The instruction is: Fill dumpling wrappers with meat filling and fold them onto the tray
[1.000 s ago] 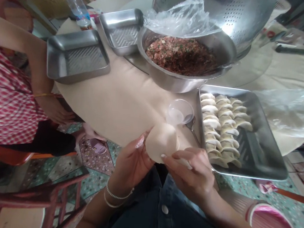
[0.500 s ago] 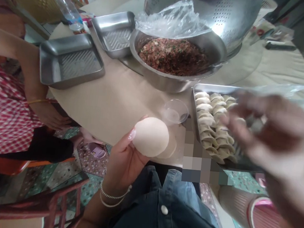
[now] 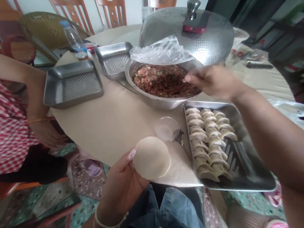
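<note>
My left hand (image 3: 126, 177) holds a round, pale dumpling wrapper (image 3: 152, 158) by its left edge, thumb on top. Over the right rim of the metal bowl (image 3: 155, 102) is my right hand (image 3: 210, 80), its fingers closed in a pinch; what they grip is hidden. Minced meat filling (image 3: 161, 81) with green bits lies in the bowl. Rows of folded dumplings (image 3: 208, 140) sit in a metal tray (image 3: 254, 185) under my right forearm. A small clear plastic cup (image 3: 167, 129) stands beyond the wrapper, with a spoon (image 3: 184, 143) beside it.
Two other metal trays, a near one (image 3: 74, 84) and a far one (image 3: 114, 59), stand on the left. A perforated metal lid (image 3: 214, 38) with a red phone (image 3: 195, 23) rises behind the bowl. Plastic film (image 3: 162, 53) covers the bowl's back. A person in checked clothing (image 3: 5, 119) sits left.
My right hand has moved from above the dumpling tray leftward and away to the bowl's rim, closing its fingers. The view has tilted up; my left hand still holds the wrapper.
</note>
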